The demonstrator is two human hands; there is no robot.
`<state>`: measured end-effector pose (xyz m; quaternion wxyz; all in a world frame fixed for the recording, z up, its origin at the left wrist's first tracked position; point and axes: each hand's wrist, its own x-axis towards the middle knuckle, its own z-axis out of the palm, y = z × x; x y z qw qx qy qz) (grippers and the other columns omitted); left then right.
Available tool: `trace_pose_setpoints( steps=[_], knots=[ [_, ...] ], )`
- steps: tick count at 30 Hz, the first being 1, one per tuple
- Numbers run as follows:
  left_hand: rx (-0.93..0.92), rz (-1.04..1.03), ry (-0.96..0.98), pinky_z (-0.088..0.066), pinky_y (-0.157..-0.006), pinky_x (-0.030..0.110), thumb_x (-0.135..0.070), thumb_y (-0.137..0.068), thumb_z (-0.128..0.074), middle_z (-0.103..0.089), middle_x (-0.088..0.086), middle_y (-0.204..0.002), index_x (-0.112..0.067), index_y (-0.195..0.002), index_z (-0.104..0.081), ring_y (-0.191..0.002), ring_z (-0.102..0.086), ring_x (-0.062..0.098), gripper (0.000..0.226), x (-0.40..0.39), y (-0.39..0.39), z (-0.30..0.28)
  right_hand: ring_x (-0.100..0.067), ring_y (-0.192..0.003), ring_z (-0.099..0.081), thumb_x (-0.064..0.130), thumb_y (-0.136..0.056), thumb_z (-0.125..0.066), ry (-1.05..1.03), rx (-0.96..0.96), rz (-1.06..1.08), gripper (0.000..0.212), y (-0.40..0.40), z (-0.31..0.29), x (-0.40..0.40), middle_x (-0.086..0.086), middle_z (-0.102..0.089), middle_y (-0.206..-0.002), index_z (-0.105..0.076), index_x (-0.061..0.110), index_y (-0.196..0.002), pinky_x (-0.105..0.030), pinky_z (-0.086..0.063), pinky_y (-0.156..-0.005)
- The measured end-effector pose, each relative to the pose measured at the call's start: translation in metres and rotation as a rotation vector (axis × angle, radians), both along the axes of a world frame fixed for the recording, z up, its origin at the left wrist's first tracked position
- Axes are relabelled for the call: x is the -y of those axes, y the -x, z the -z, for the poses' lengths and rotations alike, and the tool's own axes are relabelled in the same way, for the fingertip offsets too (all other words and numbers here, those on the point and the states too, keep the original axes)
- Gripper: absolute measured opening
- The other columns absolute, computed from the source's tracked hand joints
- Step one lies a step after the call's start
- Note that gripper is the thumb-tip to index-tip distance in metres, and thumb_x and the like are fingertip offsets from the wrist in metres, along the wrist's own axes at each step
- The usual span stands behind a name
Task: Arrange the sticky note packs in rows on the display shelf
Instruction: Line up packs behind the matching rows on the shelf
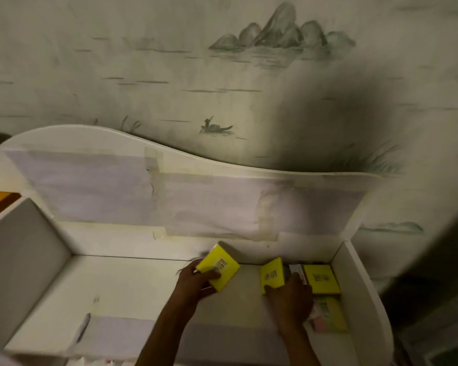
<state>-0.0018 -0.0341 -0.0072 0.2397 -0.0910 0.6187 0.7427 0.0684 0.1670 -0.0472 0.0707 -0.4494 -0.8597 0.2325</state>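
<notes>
We see the white display shelf (132, 286) bare on its left, and toward the middle our left hand (196, 283) grips a yellow sticky note pack (218, 268) by its lower edge, tilted and lifted off the shelf floor. Just to the right, our right hand (288, 297) pinches a second yellow pack (272, 274) standing on edge — beside it a third yellow pack (321, 279) lies flat against the shelf's right wall. In front of that one lies a pack with pink and green (327, 317), blurred and in shadow.
</notes>
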Motion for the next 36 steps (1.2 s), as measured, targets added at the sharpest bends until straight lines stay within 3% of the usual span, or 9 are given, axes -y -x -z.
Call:
trace_pose_setpoints(
  steps=[3, 5, 8, 12, 15, 20, 24, 30, 36],
  knots=[
    [-0.038, 0.007, -0.044, -0.058, -0.073, 0.037, -0.009, -0.062, -0.080, -0.073, 0.018, -0.102, -0.008, -0.103, -0.071, -0.084, -0.069, 0.028, 0.042, 0.004, -0.010, -0.003, -0.037, -0.087, -0.064, 0.019, -0.074, -0.072, 0.109, -0.226, -0.023, 0.021, -0.002, 0.002, -0.001, -0.017, -0.068, -0.091, -0.056, 0.017, -0.088, -0.041, -0.047, -0.072],
    [-0.054, -0.006, -0.052, -0.058, -0.075, 0.037, -0.004, -0.071, -0.079, -0.073, 0.018, -0.102, -0.008, -0.102, -0.073, -0.085, -0.070, 0.027, 0.032, 0.007, -0.014, -0.006, -0.039, -0.081, -0.064, 0.010, -0.078, -0.070, 0.160, -0.375, -0.055, 0.019, -0.005, -0.001, 0.002, -0.018, -0.069, -0.085, -0.053, 0.018, -0.084, -0.040, -0.046, -0.065],
    [-0.051, -0.054, -0.067, -0.059, -0.078, 0.039, -0.004, -0.070, -0.079, -0.073, 0.020, -0.102, -0.006, -0.097, -0.074, -0.087, -0.067, 0.031, 0.027, 0.011, -0.022, -0.013, -0.035, -0.085, -0.067, 0.009, -0.082, -0.072, 0.258, -0.527, -0.105, 0.016, -0.010, -0.007, 0.002, -0.016, -0.071, -0.090, -0.065, 0.009, -0.096, -0.033, -0.043, -0.065],
    [-0.054, -0.123, -0.119, -0.058, -0.083, 0.043, -0.008, -0.066, -0.077, -0.071, 0.025, -0.105, -0.001, -0.099, -0.068, -0.090, -0.070, 0.037, 0.035, 0.023, -0.035, -0.018, -0.030, -0.088, -0.068, 0.001, -0.089, -0.066, 0.806, -0.729, -0.123, 0.022, -0.010, -0.014, 0.006, -0.017, -0.068, -0.101, -0.062, 0.004, -0.110, -0.038, -0.060, -0.060],
    [-0.070, -0.231, -0.140, -0.058, -0.086, 0.045, 0.006, -0.074, -0.074, -0.069, 0.027, -0.109, -0.001, -0.112, -0.060, -0.096, -0.070, 0.041, 0.042, 0.037, -0.043, -0.018, -0.032, -0.089, -0.068, -0.003, -0.090, -0.061, 1.066, -0.814, -0.149, 0.023, -0.012, -0.022, 0.019, -0.018, -0.067, -0.101, -0.060, 0.004, -0.112, -0.041, -0.061, -0.062],
    [-0.148, -0.358, -0.120, -0.058, -0.085, 0.046, 0.012, -0.078, -0.069, -0.071, 0.025, -0.104, -0.015, -0.123, -0.058, -0.097, -0.070, 0.039, 0.053, 0.079, -0.066, -0.022, -0.035, -0.089, -0.067, -0.002, -0.094, -0.056, 1.223, -0.780, -0.275, 0.021, -0.015, -0.029, 0.060, -0.025, -0.067, -0.102, -0.052, 0.002, -0.115, -0.040, -0.060, -0.066],
    [-0.154, -0.431, -0.108, -0.060, -0.082, 0.040, 0.008, -0.082, -0.067, -0.072, 0.024, -0.105, -0.008, -0.121, -0.059, -0.095, -0.071, 0.039, 0.043, 0.128, -0.083, -0.025, -0.033, -0.089, -0.070, 0.000, -0.094, -0.056, 1.242, -0.677, -0.394, 0.023, -0.015, -0.032, 0.109, -0.025, -0.068, -0.103, -0.054, 0.002, -0.117, -0.038, -0.060, -0.065],
    [-0.155, -0.545, -0.103, -0.055, -0.089, 0.046, 0.004, -0.086, -0.063, -0.073, 0.021, -0.102, -0.012, -0.107, -0.062, -0.096, -0.070, 0.039, 0.026, 0.215, -0.110, -0.035, -0.031, -0.087, -0.071, 0.001, -0.093, -0.058, 1.279, -0.573, -0.526, 0.015, -0.019, -0.043, 0.199, -0.022, -0.071, -0.100, -0.061, -0.004, -0.108, -0.041, -0.060, -0.069],
    [-0.194, -0.579, -0.061, -0.060, -0.070, 0.031, -0.001, -0.087, -0.065, -0.074, 0.016, -0.105, -0.009, -0.115, -0.063, -0.092, -0.072, 0.032, 0.029, 0.328, -0.139, -0.038, -0.030, -0.082, -0.072, 0.004, -0.095, -0.058, 1.251, -0.528, -0.641, 0.011, -0.037, -0.060, 0.319, -0.013, -0.075, -0.091, -0.064, 0.000, -0.103, -0.047, -0.059, -0.076]
  ],
)
